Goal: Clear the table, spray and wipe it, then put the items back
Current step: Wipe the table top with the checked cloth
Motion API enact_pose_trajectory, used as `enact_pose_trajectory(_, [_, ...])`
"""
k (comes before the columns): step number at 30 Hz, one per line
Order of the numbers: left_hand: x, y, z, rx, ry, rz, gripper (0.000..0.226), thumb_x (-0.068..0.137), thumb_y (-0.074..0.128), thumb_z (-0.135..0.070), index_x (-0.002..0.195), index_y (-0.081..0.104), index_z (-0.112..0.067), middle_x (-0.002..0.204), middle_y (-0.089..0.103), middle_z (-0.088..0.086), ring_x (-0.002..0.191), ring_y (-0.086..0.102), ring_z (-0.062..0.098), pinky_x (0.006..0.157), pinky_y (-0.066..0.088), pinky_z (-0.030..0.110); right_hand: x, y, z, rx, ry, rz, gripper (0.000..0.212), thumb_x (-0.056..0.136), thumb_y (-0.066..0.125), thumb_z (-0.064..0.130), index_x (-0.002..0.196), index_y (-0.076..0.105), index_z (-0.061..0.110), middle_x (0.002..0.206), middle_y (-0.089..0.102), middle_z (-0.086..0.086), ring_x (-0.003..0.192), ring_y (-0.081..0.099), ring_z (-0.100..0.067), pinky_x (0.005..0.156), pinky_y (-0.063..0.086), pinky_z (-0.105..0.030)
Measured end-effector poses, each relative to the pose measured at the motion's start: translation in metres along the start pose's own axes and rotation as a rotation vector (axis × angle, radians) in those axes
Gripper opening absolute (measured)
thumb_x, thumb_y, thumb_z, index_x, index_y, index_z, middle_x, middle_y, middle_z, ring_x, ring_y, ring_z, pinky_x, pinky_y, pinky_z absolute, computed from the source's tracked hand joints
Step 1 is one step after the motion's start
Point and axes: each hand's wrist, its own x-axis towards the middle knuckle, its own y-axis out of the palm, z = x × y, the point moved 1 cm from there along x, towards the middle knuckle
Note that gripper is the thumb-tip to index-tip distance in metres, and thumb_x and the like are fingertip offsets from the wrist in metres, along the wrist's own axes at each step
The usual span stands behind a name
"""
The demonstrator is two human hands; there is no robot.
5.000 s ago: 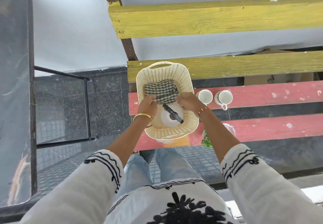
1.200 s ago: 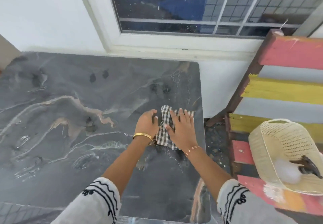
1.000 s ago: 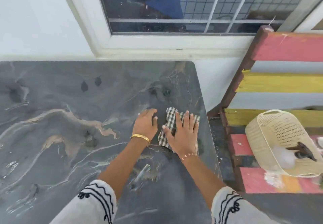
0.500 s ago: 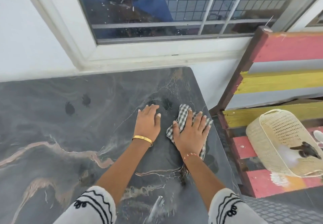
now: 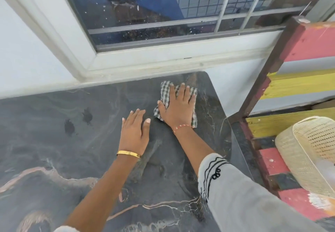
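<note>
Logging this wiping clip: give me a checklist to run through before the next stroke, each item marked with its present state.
1. Checked cloth flat on the table: ok.
2. Right hand pressing the cloth with straight fingers: ok.
3. Left hand bracing flat on bare tabletop, off the cloth: ok.
4. Table free of items in view: ok.
5. Dark spots left of the hands wiped away: not ok.
6. Surface sprayed wet: cannot tell.

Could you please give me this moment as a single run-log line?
phase: wiping | right hand: flat on checked cloth, far right corner of marble table | left hand: flat on table | basket: on bench
</note>
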Motion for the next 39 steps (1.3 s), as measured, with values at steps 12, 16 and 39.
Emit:
enact_pose_trajectory(12, [-0.022, 0.01, -0.032, -0.01, -0.043, -0.002, 0.041, 0.097, 0.036, -0.022, 0.136, 0.04, -0.011, 0.148, 0.035, 0.009, 0.142, 0.022, 0.023, 0.118, 0.005, 0.038, -0.125, 0.0, -0.041, -0.005, -0.323, 0.03, 0.071, 0.084, 0.032, 0.06, 0.143, 0.038, 0.02, 0.149, 0.037, -0.016, 0.137, 0.037, -0.032, 0.112, 0.028, -0.052])
enact_pose_trajectory(16, [-0.028, 0.026, -0.043, -0.028, -0.009, 0.058, 0.043, 0.097, 0.035, -0.026, 0.137, 0.039, -0.012, 0.148, 0.035, 0.008, 0.142, 0.023, 0.022, 0.118, 0.004, 0.037, -0.166, -0.001, -0.071, 0.001, -0.077, -0.026, 0.069, 0.09, 0.026, 0.059, 0.142, 0.041, 0.015, 0.147, 0.038, -0.018, 0.137, 0.034, -0.034, 0.109, 0.02, -0.049])
enact_pose_trajectory(39, [0.103, 0.056, -0.048, 0.062, 0.239, 0.143, 0.044, 0.098, 0.029, -0.029, 0.14, 0.033, -0.016, 0.152, 0.028, 0.004, 0.144, 0.016, 0.02, 0.118, -0.002, 0.033, 0.057, -0.001, -0.067, 0.002, 0.32, -0.068, 0.072, 0.093, 0.021, 0.056, 0.15, 0.01, 0.015, 0.157, 0.008, -0.021, 0.145, 0.005, -0.037, 0.117, 0.005, -0.052])
